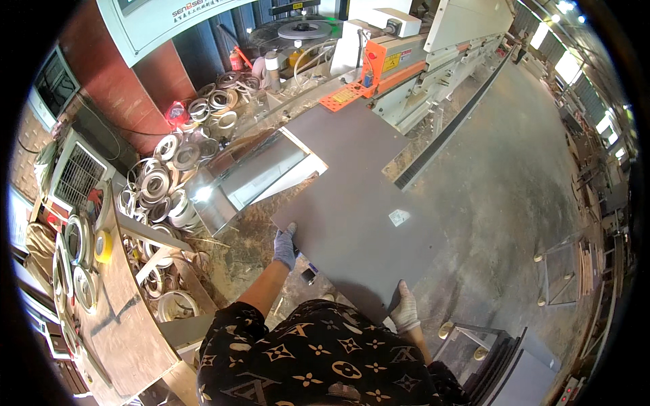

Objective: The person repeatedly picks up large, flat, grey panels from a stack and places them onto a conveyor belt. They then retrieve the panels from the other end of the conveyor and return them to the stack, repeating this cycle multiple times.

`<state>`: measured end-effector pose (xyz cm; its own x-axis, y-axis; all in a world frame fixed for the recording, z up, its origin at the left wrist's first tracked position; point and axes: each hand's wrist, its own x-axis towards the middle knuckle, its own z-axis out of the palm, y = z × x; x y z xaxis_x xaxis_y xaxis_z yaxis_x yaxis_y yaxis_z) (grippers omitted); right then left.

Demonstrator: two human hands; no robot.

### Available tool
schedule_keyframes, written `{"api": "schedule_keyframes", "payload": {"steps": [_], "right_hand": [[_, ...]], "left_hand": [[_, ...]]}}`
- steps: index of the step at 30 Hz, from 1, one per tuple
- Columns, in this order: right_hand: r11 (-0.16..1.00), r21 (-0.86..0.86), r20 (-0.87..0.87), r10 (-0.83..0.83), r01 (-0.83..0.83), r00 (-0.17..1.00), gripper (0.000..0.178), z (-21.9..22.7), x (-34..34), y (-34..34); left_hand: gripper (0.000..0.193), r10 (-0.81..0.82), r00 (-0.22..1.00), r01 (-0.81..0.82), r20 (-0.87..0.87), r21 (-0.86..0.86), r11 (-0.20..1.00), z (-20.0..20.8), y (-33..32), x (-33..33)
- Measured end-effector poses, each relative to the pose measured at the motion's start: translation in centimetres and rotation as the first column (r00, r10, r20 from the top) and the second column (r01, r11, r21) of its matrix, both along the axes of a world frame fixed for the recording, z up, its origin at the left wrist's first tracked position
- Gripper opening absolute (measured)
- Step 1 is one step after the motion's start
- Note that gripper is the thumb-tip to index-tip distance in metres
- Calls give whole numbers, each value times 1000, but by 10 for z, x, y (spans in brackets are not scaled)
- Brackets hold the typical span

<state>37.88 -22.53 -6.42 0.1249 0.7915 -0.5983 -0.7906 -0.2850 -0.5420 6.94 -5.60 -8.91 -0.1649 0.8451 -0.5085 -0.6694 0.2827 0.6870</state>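
A large flat grey-brown panel point(359, 230) stretches from in front of my body to the orange plate point(342, 97) at the machine's near end. A small white label point(399, 217) sits on its face. My left hand point(285, 247), in a grey-blue glove, grips the panel's left edge, with some fingers hidden beneath. At its near right corner my right hand point(405, 308), in a pale glove, is closed on the edge with the thumb up. The panel's outline steps in at the far right; whether it is one piece or two overlapping, I cannot tell.
The long white machine point(433, 81) runs to the far right, with a dark roller rail point(453, 128) beside it. A shiny table point(264, 172) stands left of the panel. Many edge-band rolls point(156, 183) pile at left, near a wooden bench point(125, 325). Stacked panels point(504, 365) stand lower right.
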Motion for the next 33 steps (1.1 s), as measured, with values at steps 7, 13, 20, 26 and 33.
{"api": "schedule_keyframes", "payload": {"steps": [7, 13, 20, 26, 33], "right_hand": [[986, -166, 6, 30, -28, 1000, 30, 10, 20, 25], [970, -239, 66, -20, 36, 998, 43, -27, 42, 32], [919, -393, 183, 37, 39, 982, 51, -13, 46, 47], [919, -394, 103, 52, -8, 993, 44, 9, 48, 55], [946, -317, 131, 111, -65, 985, 44, 13, 54, 62]], "left_hand": [[36, 72, 995, -73, -70, -8, 997, 8, 18, 33], [39, 137, 986, -129, -91, 91, 987, -3, 30, 47], [35, 248, 962, -233, -112, 130, 964, 2, 35, 66], [39, 237, 959, -219, -157, 124, 968, 2, 40, 71], [36, 239, 964, -219, -118, 155, 963, 10, 47, 80]]}}
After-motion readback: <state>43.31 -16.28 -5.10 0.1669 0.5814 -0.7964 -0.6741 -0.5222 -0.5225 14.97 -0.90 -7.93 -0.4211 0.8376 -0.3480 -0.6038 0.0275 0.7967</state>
